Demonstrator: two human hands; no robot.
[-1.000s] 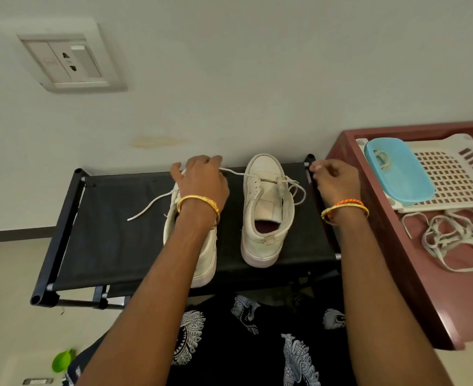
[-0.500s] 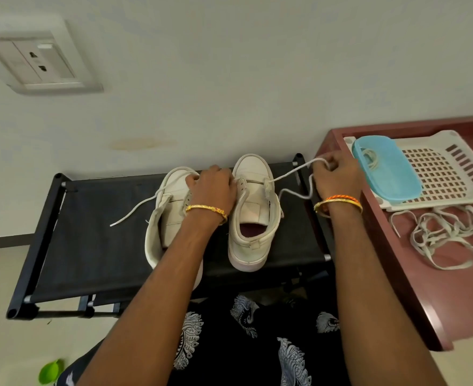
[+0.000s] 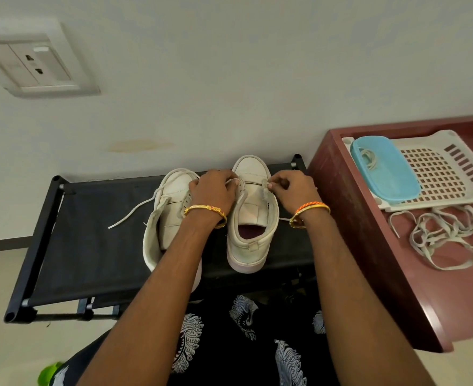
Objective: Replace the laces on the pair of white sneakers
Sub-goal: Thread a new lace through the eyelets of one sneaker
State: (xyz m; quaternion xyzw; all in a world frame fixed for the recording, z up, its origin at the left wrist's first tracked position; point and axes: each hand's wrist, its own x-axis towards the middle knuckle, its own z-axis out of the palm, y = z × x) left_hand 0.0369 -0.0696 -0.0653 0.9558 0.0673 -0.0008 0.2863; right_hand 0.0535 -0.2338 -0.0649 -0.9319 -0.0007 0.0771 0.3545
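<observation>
Black fabric stretches across the rack [image 3: 90, 246], which stands against a pale wall [image 3: 229, 79] with a socket plate [image 3: 32, 68] up at the left. To the right sits a reddish cabinet [image 3: 369, 274], and on it a white perforated tray [image 3: 447, 174] carrying a blue lid [image 3: 385, 171] with a small coil of lace on top. Just in front of the tray, a loose tangle of laces [image 3: 447, 240] sprawls on the cabinet top.

Down on the rack, two white sneakers side by side, toes to the wall. The left sneaker [image 3: 171, 215] lies partly under the forearm, and a lace [image 3: 135, 210] trails out from its toe across the fabric. The right sneaker [image 3: 253, 215] sits upright, tongue showing, mouth open towards the camera.

Now the grip. The left hand [image 3: 211, 190], gold bangle on the wrist, is curled over the gap between the shoes, fingertips pinching a lace at the right sneaker's near eyelets. The right hand [image 3: 293, 190], orange and gold bangles, is curled tight too, thumb and fingers pinching a bit of lace at the other row of eyelets. Both hands close together over the front of that shoe, a strand running out below the right wrist.
</observation>
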